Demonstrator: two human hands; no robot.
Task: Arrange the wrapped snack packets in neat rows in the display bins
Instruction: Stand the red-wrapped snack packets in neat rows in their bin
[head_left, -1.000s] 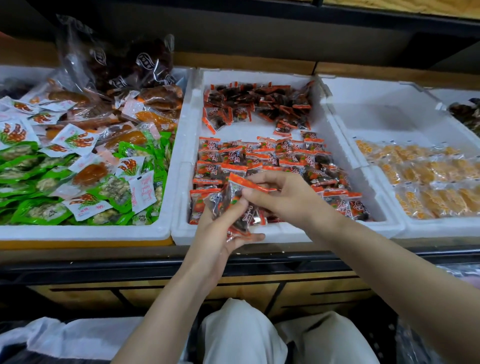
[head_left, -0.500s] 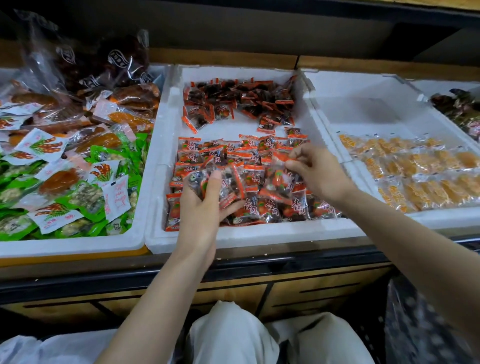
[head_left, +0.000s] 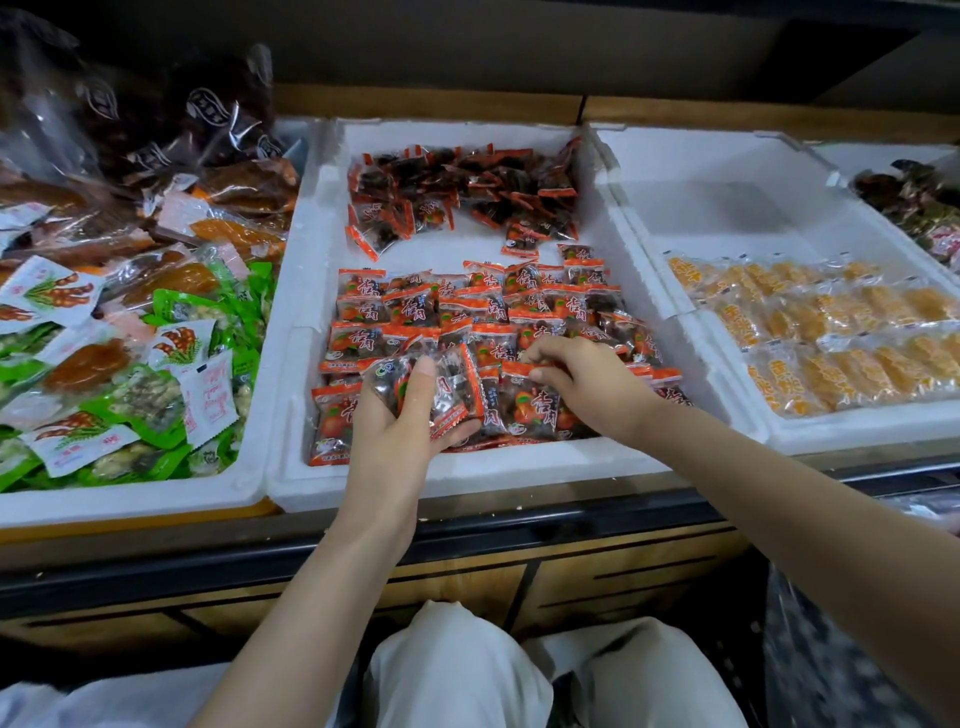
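Head view: packet stack (head_left: 452, 387) gripped in left hand (head_left: 395, 426) may spill onto rows (head_left: 467, 306) as right hand (head_left: 592, 384) pinches one packet (head_left: 522, 397).

Shop display, row of white foam bins (head_left: 467, 470) heaped with orange-edged clear snack packets (head_left: 410, 306), green plastic packs (head_left: 174, 309), yellow packets (head_left: 831, 332), wooden cabinet (head_left: 623, 574) beneath.

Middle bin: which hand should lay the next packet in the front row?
Right, likely. The right hand sits over the front row, pinching a row packet; the left hand is full, gripping the spare stack.
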